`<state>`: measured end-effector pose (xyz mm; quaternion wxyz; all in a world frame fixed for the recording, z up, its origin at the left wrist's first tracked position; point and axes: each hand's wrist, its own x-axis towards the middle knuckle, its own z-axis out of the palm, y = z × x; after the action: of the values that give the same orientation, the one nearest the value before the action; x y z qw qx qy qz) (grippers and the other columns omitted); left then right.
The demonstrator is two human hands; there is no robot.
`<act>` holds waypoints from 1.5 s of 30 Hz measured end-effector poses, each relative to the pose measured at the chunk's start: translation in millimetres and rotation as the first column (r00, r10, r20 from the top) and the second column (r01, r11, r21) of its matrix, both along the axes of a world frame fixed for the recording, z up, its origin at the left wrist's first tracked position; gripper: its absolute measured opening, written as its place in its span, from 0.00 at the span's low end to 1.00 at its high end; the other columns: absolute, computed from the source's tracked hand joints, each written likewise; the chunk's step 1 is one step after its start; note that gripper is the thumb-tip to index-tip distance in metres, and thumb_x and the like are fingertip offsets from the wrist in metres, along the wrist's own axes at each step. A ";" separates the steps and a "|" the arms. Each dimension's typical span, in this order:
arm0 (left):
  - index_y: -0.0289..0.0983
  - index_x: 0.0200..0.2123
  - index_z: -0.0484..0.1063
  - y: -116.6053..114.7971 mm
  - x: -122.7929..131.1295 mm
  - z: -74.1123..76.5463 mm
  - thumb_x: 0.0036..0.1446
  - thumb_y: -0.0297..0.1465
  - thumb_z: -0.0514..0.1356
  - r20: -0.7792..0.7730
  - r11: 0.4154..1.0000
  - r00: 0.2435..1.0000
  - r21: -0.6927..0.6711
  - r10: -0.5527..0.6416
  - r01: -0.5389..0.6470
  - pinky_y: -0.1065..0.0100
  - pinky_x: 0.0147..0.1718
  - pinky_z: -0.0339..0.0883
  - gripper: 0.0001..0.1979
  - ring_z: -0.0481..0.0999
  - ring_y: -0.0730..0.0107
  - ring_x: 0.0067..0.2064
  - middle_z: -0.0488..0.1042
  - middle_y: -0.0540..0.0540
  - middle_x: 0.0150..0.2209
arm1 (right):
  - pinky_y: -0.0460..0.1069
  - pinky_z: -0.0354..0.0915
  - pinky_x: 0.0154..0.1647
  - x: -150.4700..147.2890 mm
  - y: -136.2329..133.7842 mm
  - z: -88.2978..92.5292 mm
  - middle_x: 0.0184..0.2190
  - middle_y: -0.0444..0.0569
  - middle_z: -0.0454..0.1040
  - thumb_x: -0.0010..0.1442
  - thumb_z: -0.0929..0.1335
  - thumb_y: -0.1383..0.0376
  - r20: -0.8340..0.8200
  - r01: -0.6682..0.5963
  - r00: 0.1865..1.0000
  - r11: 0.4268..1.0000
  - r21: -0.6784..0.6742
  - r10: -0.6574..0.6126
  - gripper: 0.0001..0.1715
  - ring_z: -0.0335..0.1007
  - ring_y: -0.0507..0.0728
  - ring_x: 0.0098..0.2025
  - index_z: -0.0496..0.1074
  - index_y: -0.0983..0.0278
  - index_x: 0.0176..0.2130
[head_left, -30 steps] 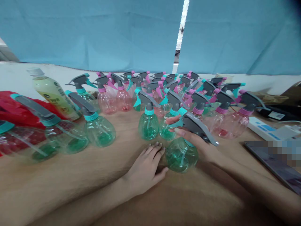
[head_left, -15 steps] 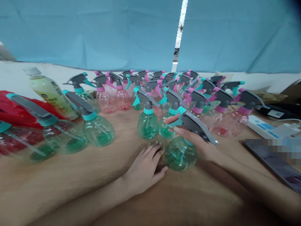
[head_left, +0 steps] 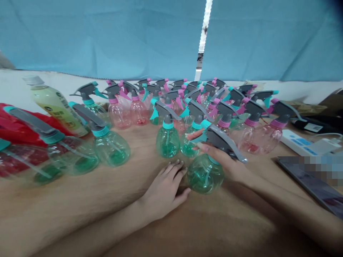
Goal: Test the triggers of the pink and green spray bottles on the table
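A green spray bottle [head_left: 206, 175] with a grey trigger head and turquoise nozzle tilts slightly in front of me. Wrapped around its neck from the right is my right hand [head_left: 225, 160], fingers near the turquoise trigger. My left hand [head_left: 167, 189] lies flat on the table just left of that bottle, fingers stretched out, holding nothing. Beyond my fingertips stand a green spray bottle [head_left: 168, 141] and another green spray bottle [head_left: 189, 144], partly covered by my right hand's fingers. Whether the held bottle's base touches the table I cannot tell.
Several pink spray bottles [head_left: 120, 112] and green ones crowd the back of the wooden table [head_left: 112, 203]. At left are more green spray bottles [head_left: 112, 146], a drink bottle [head_left: 57, 107] and a red bag [head_left: 16, 123]. A power strip [head_left: 300, 142] and a dark tablet [head_left: 308, 182] lie at right.
The view has shifted very slightly. Both hands and the held spray bottle keep practically the same places.
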<state>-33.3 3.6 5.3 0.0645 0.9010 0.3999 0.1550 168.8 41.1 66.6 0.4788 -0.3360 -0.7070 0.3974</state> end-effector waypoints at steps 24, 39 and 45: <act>0.32 0.55 0.62 0.4 -0.5 -1.7 0.63 0.38 0.56 -0.011 0.999 1.000 0.032 -0.009 0.009 0.52 0.59 0.57 0.22 0.60 0.53 0.63 0.64 0.34 0.59 | 0.52 0.65 0.47 0.2 -0.9 3.0 0.37 0.44 0.73 0.62 0.65 0.57 -0.008 -0.030 1.000 0.999 -0.022 0.030 0.09 0.70 0.55 0.41 0.70 0.57 0.40; 0.32 0.56 0.62 1.2 -0.7 -2.4 0.62 0.38 0.56 -0.023 0.999 1.000 0.035 -0.005 0.006 0.51 0.58 0.57 0.22 0.60 0.52 0.63 0.64 0.34 0.59 | 0.50 0.64 0.29 2.6 0.2 2.5 0.28 0.45 0.71 0.61 0.64 0.49 0.062 0.046 0.997 0.998 0.045 -0.048 0.17 0.68 0.55 0.30 0.72 0.58 0.33; 0.32 0.56 0.62 0.6 -0.3 -0.7 0.62 0.37 0.57 -0.026 1.000 1.000 0.029 -0.002 0.003 0.51 0.58 0.57 0.23 0.60 0.52 0.62 0.64 0.34 0.59 | 0.50 0.64 0.32 3.7 -1.3 0.8 0.29 0.44 0.71 0.62 0.65 0.51 0.017 0.032 0.999 0.999 0.001 -0.032 0.15 0.68 0.54 0.30 0.72 0.58 0.35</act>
<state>-33.6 4.2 4.6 0.0467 0.9042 0.3975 0.1491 172.4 39.8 67.5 0.4792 -0.3503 -0.7059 0.3865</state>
